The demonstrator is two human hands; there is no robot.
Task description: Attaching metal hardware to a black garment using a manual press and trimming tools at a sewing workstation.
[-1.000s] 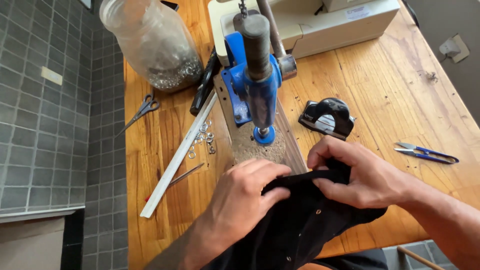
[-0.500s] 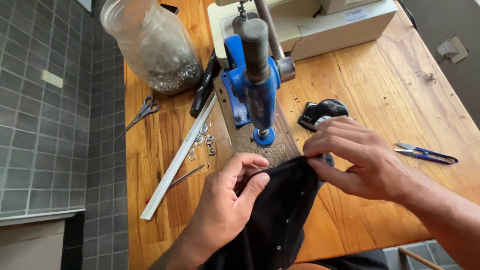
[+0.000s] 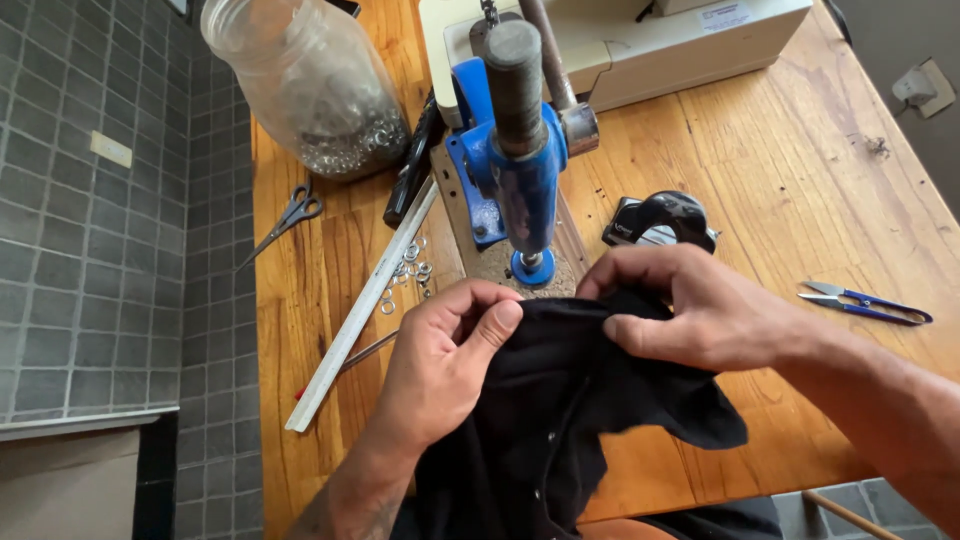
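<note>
A black garment [image 3: 560, 400] with small snaps lies on the wooden table [image 3: 760, 190] in front of me. My left hand [image 3: 440, 365] pinches its upper edge on the left, thumb on top. On the right my right hand [image 3: 690, 305] grips the same edge, fingers curled over the cloth. Both hands hold that edge just in front of the base of a blue hand press [image 3: 515, 170], whose die [image 3: 532, 267] stands right behind the fabric.
A large glass jar [image 3: 305, 85] of metal eyelets stands at the back left, scissors [image 3: 285, 220] beside it. A long metal ruler [image 3: 365, 310] and loose eyelets [image 3: 410, 272] lie left of the press. A black tool [image 3: 660, 220] and blue thread snips [image 3: 865, 302] sit to the right; a white sewing machine [image 3: 650, 45] is behind.
Both hands have shifted the garment's edge toward the press base. My right hand has dropped lower and flatter onto the cloth, uncovering the black tool behind it.
</note>
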